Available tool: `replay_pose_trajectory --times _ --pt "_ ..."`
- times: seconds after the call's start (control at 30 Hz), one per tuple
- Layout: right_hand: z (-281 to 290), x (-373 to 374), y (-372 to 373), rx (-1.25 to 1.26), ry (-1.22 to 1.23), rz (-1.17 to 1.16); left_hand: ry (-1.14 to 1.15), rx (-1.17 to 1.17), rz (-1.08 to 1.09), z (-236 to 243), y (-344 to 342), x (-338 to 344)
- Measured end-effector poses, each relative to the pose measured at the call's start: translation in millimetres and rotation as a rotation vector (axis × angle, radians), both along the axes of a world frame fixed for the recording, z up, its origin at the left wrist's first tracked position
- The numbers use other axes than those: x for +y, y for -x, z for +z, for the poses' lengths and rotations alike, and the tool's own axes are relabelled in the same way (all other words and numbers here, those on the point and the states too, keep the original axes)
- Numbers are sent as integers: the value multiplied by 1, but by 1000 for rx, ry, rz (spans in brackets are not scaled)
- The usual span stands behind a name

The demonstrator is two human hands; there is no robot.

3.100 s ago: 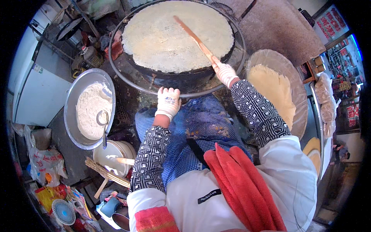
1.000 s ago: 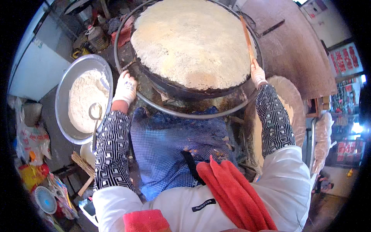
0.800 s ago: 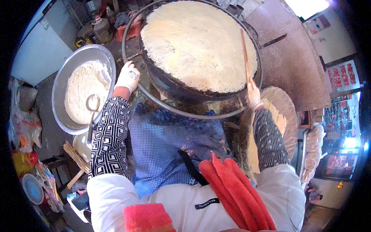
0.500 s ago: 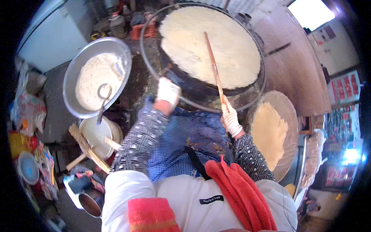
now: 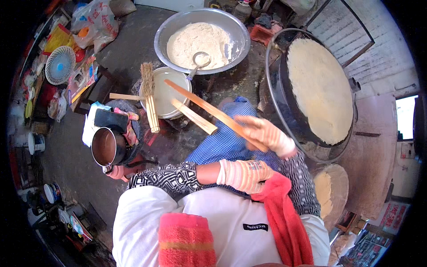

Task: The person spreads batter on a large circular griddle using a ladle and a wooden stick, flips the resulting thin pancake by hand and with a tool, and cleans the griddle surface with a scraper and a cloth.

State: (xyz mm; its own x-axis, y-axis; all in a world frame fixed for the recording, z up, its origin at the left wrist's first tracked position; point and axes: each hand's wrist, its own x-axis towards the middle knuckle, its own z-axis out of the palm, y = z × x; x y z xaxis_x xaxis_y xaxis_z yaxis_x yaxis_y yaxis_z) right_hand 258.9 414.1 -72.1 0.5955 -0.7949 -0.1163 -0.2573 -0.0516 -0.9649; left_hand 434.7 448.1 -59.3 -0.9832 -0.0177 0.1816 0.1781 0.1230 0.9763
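Observation:
My left hand (image 5: 244, 175), in a pale knit glove, lies across my chest with its fingers closed on the end of a red towel (image 5: 287, 218) that hangs from my neck. Just above it, my gloved right hand (image 5: 267, 135) grips a long flat wooden stick (image 5: 209, 108); the fingers are somewhat blurred. The stick slants up and left, its far end over a white bucket (image 5: 165, 80). To the right, a thin pale sheet of batter (image 5: 319, 91) covers a big round black griddle (image 5: 293, 100).
A metal basin (image 5: 162, 49) of batter with a ladle (image 5: 198, 62) stands ahead. A straw brush (image 5: 150, 95) and a wooden scraper (image 5: 193, 116) rest across the bucket. A saucepan (image 5: 106, 147) sits at left. At right is a tray (image 5: 340, 187) with a pale flatbread (image 5: 323, 193).
My view has swung left. My right hand has drawn the stick off the griddle toward my body. My left hand has come from beside the griddle to my chest and taken hold of the towel.

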Motion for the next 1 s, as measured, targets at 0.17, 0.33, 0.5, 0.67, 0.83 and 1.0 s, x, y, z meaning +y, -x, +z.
replay_pose_trajectory --times 0.17,0.33,0.5,0.67,0.83,1.0 --pt "-73 -41 -95 -18 -76 -173 -79 222 176 22 -22 0" --pt "-50 -9 -109 -95 -484 -105 152 296 326 23 -28 -9" --pt "30 58 6 -183 -320 -363 521 273 499 51 -53 -42" --pt "68 179 112 -676 -24 -475 555 452 1181 60 -68 -39" --pt "31 258 91 -756 -234 -1088 406 518 1398 56 -44 -63" --pt "-13 198 39 -58 -312 -700 975 346 1154 53 27 -74"
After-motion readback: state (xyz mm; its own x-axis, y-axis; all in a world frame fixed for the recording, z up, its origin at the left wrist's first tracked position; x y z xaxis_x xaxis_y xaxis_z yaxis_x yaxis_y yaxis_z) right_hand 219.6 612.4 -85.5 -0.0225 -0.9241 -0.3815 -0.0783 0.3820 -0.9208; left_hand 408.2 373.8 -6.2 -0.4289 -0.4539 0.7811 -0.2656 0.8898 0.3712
